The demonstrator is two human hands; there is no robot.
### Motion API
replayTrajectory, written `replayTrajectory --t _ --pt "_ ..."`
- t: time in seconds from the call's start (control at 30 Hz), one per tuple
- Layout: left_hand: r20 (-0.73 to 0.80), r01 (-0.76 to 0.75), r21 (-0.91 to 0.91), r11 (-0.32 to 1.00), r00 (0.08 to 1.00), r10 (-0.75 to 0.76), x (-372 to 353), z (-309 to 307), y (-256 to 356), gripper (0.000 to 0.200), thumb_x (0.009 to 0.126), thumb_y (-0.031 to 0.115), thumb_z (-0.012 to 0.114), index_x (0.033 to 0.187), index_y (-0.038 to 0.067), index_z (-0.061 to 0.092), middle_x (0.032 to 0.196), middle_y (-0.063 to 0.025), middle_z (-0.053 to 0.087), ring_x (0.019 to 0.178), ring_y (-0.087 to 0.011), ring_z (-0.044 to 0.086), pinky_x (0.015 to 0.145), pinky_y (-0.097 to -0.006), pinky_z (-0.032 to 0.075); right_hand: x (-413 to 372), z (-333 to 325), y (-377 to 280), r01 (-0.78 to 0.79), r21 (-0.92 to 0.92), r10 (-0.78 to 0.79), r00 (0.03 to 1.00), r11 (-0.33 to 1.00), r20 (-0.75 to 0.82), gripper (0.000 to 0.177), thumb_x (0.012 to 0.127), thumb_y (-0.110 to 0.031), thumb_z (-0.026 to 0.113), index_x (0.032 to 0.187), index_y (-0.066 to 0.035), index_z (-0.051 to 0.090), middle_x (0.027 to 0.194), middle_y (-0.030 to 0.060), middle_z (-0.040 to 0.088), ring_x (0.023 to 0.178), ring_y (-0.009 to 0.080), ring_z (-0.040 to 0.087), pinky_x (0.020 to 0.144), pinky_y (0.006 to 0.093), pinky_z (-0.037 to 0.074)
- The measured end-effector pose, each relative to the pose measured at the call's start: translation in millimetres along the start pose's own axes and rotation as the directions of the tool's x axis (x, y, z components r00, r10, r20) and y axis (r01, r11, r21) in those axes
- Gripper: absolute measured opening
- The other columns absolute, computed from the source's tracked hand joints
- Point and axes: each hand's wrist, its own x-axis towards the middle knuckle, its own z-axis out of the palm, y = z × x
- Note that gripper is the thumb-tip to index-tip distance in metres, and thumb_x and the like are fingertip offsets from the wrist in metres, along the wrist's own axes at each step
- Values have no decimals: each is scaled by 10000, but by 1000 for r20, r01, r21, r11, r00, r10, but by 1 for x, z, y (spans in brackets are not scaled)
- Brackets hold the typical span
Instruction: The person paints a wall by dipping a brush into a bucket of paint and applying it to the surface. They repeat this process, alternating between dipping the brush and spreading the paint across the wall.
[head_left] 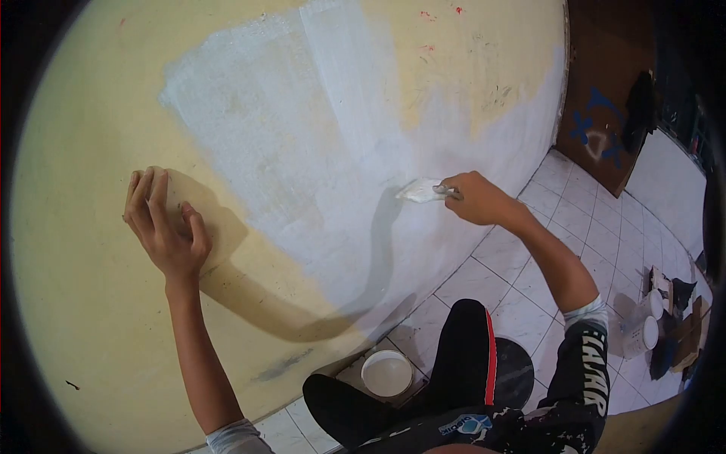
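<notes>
- Closest to me is my bent knee (467,356) in black trousers with a red stripe, folded up near the foot of the wall (83,318).
- Just past it, an open tub of white paint (386,373) stands on the tiled floor (563,219), close against the wall and just beside my leg.
- My right hand (478,198) is closed around the handle of a paintbrush (422,191). Its white-loaded bristles touch the wall low on the white patch (318,151).
- My left hand (168,227) holds nothing. It is open, with palm and spread fingers flat on the bare yellow part, well apart from the brush.
- What could go wrong, as I judge it:
  - The tub sits so near my shin that a shift of the leg could tip it over the tiles.
  - A heavily loaded brush could send runs down the wall.
  - My bracing hand could smear the patch's edge if it slid to the right.
- Around me:
  - A dark round thing (516,371) lies beside my knee; I cannot tell what it is.
  - Pale cans (644,325) stand among clutter well off to my right.
  - A brown door (605,113) with blue marks stands past the wall's far end.
- In the way:
  - My arm's shadow falls across the lower wall, which makes the coverage there hard to judge.
  - My knee crowds the low strip above the tub.
</notes>
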Motion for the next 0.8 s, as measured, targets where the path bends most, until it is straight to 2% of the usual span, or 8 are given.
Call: replayTrajectory --t 0.2,0.27,0.33,0.4,0.5,0.67,0.73,0.8 --pt "6 -1 -9 1000 1000 1 -2 -1 0 523 785 10 551 1307 14 540 1361 -167 486 1344 -369 394 1108 -485 320 70 -74 -22 107 -126 -101 993 986 55 304 848 -155 648 1088 28 686 885 179 681 749 251 629 717 355 512" --pt "-1 -9 -15 1000 1000 9 -1 -1 0 520 786 12 549 1306 14 542 1358 -169 487 1342 -368 396 1108 -484 320 89 -116 -37 147 -102 -152 988 984 -38 287 868 -197 647 1067 4 702 864 136 685 727 200 615 651 344 490" --pt "2 2 -7 1000 1000 -2 0 -1 2 517 788 16 545 1305 11 542 1352 -175 489 1339 -367 398 1107 -482 323 99 -158 -70 -39 -77 32 995 996 -93 296 891 -222 632 1089 -10 693 841 114 666 712 168 595 624 332 476" --pt "-14 -1 -5 1000 1000 1 0 1 1 523 762 31 547 1285 17 554 1344 -173 504 1326 -371 416 1090 -477 329 98 -184 -95 -78 -97 45 952 992 -304 319 904 -227 623 1132 -8 663 825 104 646 710 176 583 648 339 482" --pt "-38 -11 -4 1000 999 11 0 2 1 527 736 45 551 1262 20 568 1335 -173 520 1312 -374 434 1075 -473 335 89 -223 -140 -17 7 18 918 1000 -395 265 925 -161 577 1082 23 685 706 39 592 533 95 443 477 278 365" --pt "-34 -25 -1 1000 999 25 2 0 2 528 735 44 552 1262 17 566 1336 -174 519 1314 -373 433 1080 -475 335 114 -201 -99 15 -129 -87 814 992 -575 254 934 -174 569 1081 -10 695 684 15 570 540 90 436 475 276 348" --pt "2 -27 -8 1000 1000 27 1 -1 1 524 791 10 545 1315 14 537 1356 -170 483 1341 -366 397 1109 -476 329 132 -151 -52 157 -138 -208 770 978 -604 329 901 -208 622 1153 4 630 803 104 616 695 182 551 661 343 477" --pt "8 -18 -2 1000 1000 18 0 -1 2 528 789 8 544 1316 13 536 1359 -170 480 1341 -366 397 1110 -478 329 112 -92 -42 292 -143 -311 687 946 -657 313 905 -195 607 1138 13 617 771 126 595 684 191 525 659 348 464"
